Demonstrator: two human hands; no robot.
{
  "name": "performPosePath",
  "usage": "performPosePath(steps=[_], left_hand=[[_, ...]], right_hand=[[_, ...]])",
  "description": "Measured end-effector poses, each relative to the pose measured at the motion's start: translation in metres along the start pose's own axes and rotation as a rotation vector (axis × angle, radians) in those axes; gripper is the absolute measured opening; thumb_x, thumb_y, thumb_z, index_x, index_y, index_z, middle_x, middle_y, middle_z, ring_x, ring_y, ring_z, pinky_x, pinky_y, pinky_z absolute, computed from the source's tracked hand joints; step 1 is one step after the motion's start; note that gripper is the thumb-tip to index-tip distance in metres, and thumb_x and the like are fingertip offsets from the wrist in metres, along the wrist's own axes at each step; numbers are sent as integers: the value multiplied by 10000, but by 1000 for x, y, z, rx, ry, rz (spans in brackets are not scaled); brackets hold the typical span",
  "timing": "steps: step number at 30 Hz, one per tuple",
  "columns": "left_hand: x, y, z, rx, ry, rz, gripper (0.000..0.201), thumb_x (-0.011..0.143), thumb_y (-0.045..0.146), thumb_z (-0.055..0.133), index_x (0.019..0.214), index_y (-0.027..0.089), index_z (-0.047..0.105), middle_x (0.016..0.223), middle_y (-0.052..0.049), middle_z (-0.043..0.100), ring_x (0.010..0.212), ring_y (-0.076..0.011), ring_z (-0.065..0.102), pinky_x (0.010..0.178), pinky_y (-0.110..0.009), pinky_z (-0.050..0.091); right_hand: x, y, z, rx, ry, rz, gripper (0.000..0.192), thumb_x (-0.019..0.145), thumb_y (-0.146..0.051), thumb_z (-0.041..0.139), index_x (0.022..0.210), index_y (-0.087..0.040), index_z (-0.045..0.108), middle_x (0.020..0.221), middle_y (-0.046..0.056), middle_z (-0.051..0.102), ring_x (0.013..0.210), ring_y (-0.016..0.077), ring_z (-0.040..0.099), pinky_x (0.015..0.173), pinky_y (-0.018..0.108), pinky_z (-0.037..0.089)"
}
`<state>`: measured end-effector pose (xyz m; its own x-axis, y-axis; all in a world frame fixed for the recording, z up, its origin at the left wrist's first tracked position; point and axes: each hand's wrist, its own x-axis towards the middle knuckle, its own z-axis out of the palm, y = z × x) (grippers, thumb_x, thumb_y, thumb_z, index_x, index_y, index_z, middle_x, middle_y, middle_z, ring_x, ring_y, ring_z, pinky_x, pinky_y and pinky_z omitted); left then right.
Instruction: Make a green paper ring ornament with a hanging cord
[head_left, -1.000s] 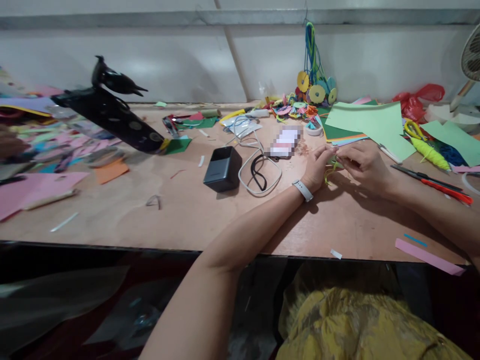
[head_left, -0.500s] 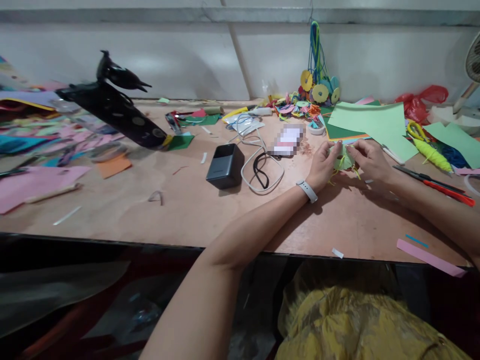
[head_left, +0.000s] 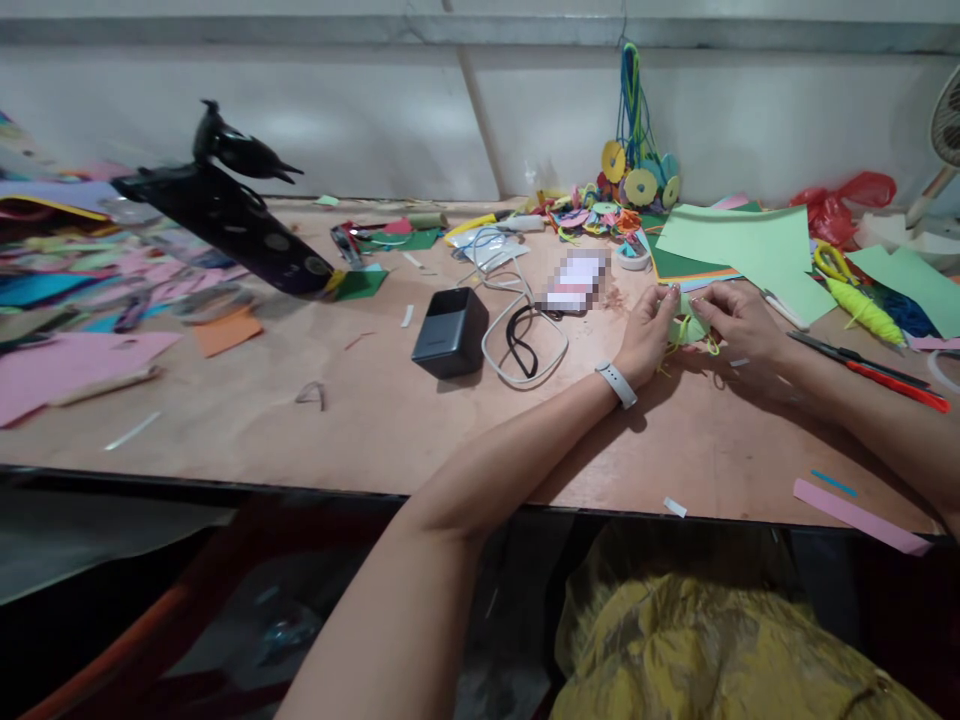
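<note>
Between my two hands is a small light-green paper piece (head_left: 694,322) with bright yellow yarn (head_left: 684,335) hanging from its lower side. My left hand (head_left: 646,325), with a pale watch strap at the wrist, pinches its left edge. The thumb and fingers of my right hand (head_left: 739,318) close on its right edge. Both hands hover low over the table, fingertips near each other. The fingers cover part of the piece, so its full shape is hidden. Light-green paper sheets (head_left: 739,240) lie just behind my hands.
Right of my hands are a black-and-red cutting tool (head_left: 870,370), a yellow yarn bundle (head_left: 866,308) and a red plastic bag (head_left: 847,205). Left of them are a dark power bank (head_left: 450,333) and a white cable (head_left: 566,350). Round paper discs on cords (head_left: 640,187) hang at the wall.
The green paper piece has turned slightly between my fingers, showing more of its face, and the yarn loops hang differently. My hands have barely shifted.
</note>
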<state>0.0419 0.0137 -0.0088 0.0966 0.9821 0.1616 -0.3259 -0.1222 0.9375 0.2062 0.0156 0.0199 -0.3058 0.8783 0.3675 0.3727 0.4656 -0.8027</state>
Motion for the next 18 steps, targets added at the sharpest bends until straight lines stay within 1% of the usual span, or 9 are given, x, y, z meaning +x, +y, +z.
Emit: performPosePath(steps=[5, 8, 10, 13, 15, 18], left_hand=[[-1, -2, -1, 14, -44, 20, 298, 999, 467, 680, 870, 219, 578, 827, 5, 580, 722, -116, 529, 642, -239, 479], [-1, -2, -1, 64, -47, 50, 295, 1006, 448, 672, 851, 215, 580, 817, 3, 569, 736, -118, 519, 662, -235, 482], [-1, -1, -1, 77, -47, 49, 300, 999, 449, 681, 843, 214, 579, 815, -1, 572, 747, -123, 527, 666, -237, 488], [-1, 0, 1, 64, -48, 31, 307, 988, 459, 695, 846, 212, 579, 815, -6, 583, 752, -127, 546, 659, -242, 504], [-2, 1, 1, 43, -26, 19, 306, 985, 471, 696, 864, 214, 583, 829, -9, 596, 753, -127, 558, 643, -241, 518], [-1, 3, 1, -2, 33, 3, 289, 967, 466, 714, 894, 217, 585, 874, -11, 621, 746, -122, 575, 606, -236, 537]], right_hand=[[0, 1, -2, -40, -35, -27, 359, 980, -514, 611, 780, -216, 601, 746, 4, 605, 675, 153, 514, 652, 315, 424], [-1, 3, 1, -4, -25, 0, 387, 983, -548, 607, 781, -218, 609, 773, 13, 619, 701, 162, 535, 652, 314, 431], [-2, 3, 2, 17, -9, 7, 413, 973, -585, 622, 784, -218, 621, 774, 17, 625, 720, 171, 550, 658, 314, 446], [0, 2, -1, 17, -28, 11, 437, 936, -631, 675, 807, -214, 659, 779, 19, 649, 706, 168, 559, 627, 303, 447], [1, 0, -5, 53, -43, 55, 459, 908, -658, 712, 827, -208, 672, 757, 11, 649, 653, 147, 545, 578, 286, 427], [4, 1, -12, 174, -35, 145, 487, 846, -668, 794, 839, -198, 666, 687, -13, 617, 580, 115, 519, 533, 262, 413]])
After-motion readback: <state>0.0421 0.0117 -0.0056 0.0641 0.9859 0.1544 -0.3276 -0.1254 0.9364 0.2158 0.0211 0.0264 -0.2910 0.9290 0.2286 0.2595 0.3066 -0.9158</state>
